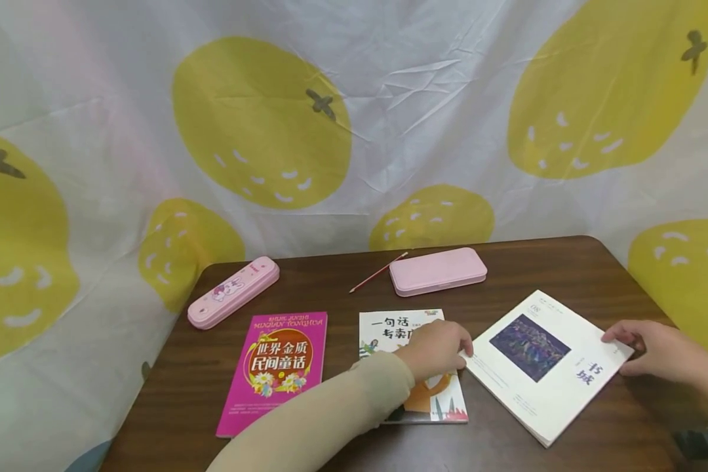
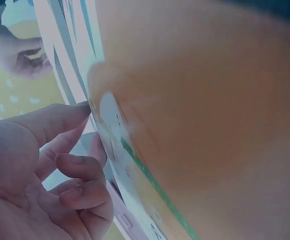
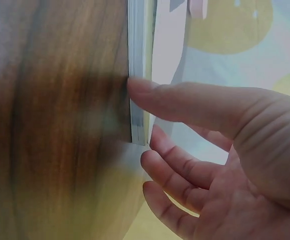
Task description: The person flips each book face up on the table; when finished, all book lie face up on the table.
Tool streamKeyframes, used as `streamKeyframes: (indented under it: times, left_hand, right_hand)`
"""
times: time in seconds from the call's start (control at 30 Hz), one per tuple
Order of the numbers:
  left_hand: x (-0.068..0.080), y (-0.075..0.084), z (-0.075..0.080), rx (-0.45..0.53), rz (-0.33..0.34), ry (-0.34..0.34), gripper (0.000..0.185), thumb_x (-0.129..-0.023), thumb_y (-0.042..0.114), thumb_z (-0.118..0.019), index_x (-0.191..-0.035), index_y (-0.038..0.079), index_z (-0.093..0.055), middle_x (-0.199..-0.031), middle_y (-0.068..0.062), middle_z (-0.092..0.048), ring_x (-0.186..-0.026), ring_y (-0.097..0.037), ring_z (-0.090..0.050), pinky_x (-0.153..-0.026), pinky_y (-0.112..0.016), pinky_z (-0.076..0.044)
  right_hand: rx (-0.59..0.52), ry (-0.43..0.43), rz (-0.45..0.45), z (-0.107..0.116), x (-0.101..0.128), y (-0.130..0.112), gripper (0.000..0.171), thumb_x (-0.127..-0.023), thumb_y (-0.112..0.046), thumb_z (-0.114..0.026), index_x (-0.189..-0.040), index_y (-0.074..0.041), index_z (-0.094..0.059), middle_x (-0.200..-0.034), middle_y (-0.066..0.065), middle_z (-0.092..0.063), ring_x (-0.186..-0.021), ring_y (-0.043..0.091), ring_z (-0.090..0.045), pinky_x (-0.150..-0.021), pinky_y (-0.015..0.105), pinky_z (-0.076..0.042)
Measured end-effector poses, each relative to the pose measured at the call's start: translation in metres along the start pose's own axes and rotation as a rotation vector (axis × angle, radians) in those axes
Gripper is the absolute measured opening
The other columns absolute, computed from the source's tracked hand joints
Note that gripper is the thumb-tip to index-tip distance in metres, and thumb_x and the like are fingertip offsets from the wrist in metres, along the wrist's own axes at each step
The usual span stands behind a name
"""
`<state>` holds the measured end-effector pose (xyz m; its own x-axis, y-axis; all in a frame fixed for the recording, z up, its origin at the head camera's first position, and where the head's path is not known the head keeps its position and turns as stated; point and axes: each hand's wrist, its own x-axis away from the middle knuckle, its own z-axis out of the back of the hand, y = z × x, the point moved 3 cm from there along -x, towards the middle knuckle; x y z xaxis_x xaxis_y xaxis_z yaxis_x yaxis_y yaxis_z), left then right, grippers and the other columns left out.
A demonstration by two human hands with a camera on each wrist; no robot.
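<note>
Hands on both sides of the white book (image 1: pixel 547 364), which lies at an angle on the brown table (image 1: pixel 330 288), right of the picture book (image 1: pixel 415 367) w/ the orange figure. Left hand (image 1: pixel 439 347) rests across the picture book's upper part, fingers reaching to the white book's near-left edge; in the left wrist view the thumb (image 2: pixel 50 122) touches a page edge and the other fingers are loosely curled, not clamped on anything, so the hand looks relaxed rather than pinching. Right hand (image 1: pixel 655 351) sits at the white book's far-right corner; right wrist view shows the thumb tip (image 3: pixel 145 90) pressed against the stacked page edges, the other fingers (image 3: pixel 177 172) loosely bent beside the book, apparently holding nothing. Book is flat on the table, cover shut. My read: step in hand is squaring up or getting a hold on the white book from two opposite sides, prob. early in that move since nothing is lifted. Next move, I'd judge, needs fingertips worked under an edge, or an even push from both sides so the book slides w/o twisting; left sleeve (image 1: pixel 330 419) lies over the picture book, so that one could get dragged along. Left of the picture book lies a magenta book (image 1: pixel 277 367); beyond it, a pink pencil case (image 1: pixel 233 292) w/ a cartoon print. Behind the picture book, a plain pink case (image 1: pixel 438 271) w/ a red pencil (image 1: pixel 377 272) just beside it. Backdrop is a cloth (image 1: pixel 259 124) w/ yellow fruit shapes.
</note>
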<state>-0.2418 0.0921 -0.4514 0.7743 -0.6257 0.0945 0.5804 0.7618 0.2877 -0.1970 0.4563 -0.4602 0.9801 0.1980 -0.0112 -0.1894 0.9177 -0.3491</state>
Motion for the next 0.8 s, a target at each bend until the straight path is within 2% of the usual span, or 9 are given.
streamKeyframes:
  times: [0.1, 0.2, 0.37, 0.5, 0.63, 0.8]
  left_hand:
    - [0.005, 0.003, 0.000, 0.006, -0.009, -0.019, 0.012, -0.089, 0.027, -0.079, -0.099, 0.031, -0.076, -0.079, 0.014, -0.059, -0.077, -0.003, -0.054, -0.063, -0.021, -0.042]
    - [0.008, 0.006, -0.002, 0.010, -0.015, -0.021, 0.016, -0.087, 0.028, -0.081, -0.102, 0.031, -0.076, -0.075, 0.018, -0.058, -0.073, 0.000, -0.053, -0.061, -0.019, -0.041]
    - [0.014, 0.010, -0.004, 0.093, -0.010, -0.049, 0.017, -0.083, 0.026, -0.084, -0.099, 0.031, -0.078, -0.071, 0.022, -0.062, -0.067, 0.006, -0.055, -0.059, -0.016, -0.041]
    - [0.020, 0.015, -0.005, 0.139, -0.013, -0.081, 0.016, -0.082, 0.025, -0.085, -0.096, 0.030, -0.078, -0.069, 0.023, -0.064, -0.065, 0.008, -0.055, -0.059, -0.015, -0.042]
    - [0.026, 0.019, -0.008, 0.184, -0.016, -0.102, 0.017, -0.081, 0.024, -0.086, -0.094, 0.029, -0.078, -0.069, 0.023, -0.066, -0.063, 0.008, -0.056, -0.060, -0.013, -0.042]
    - [0.030, 0.025, -0.014, 0.193, -0.004, -0.096, 0.017, -0.079, 0.027, -0.088, -0.091, 0.032, -0.078, -0.069, 0.025, -0.067, -0.062, 0.011, -0.055, -0.061, -0.012, -0.041]
  right_hand:
    - [0.011, -0.014, 0.005, 0.001, -0.005, 0.001, 0.045, -0.061, -0.007, -0.094, -0.100, -0.005, -0.072, -0.098, 0.015, -0.073, -0.082, 0.005, -0.056, -0.068, 0.026, -0.048]
    - [0.024, -0.023, 0.037, 0.000, -0.011, 0.002, 0.044, -0.061, -0.008, -0.094, -0.099, -0.007, -0.071, -0.097, 0.011, -0.074, -0.081, 0.004, -0.055, -0.067, 0.026, -0.049]
    - [0.044, -0.015, 0.069, 0.001, -0.021, 0.002, 0.042, -0.062, -0.009, -0.094, -0.099, -0.010, -0.073, -0.097, 0.008, -0.075, -0.081, 0.004, -0.055, -0.068, 0.027, -0.050]
    - [0.048, -0.012, 0.061, 0.003, -0.028, 0.001, 0.040, -0.065, -0.006, -0.093, -0.100, -0.010, -0.074, -0.099, 0.011, -0.075, -0.084, 0.013, -0.060, -0.071, 0.031, -0.054]
    - [0.020, -0.019, 0.041, 0.001, -0.034, -0.001, 0.037, -0.069, -0.001, -0.090, -0.102, -0.008, -0.074, -0.103, 0.015, -0.075, -0.089, 0.026, -0.065, -0.078, 0.046, -0.059]
    - [0.002, 0.002, 0.055, -0.002, -0.038, -0.003, 0.037, -0.070, 0.002, -0.088, -0.103, -0.006, -0.074, -0.105, 0.017, -0.074, -0.092, 0.033, -0.067, -0.079, 0.043, -0.058]
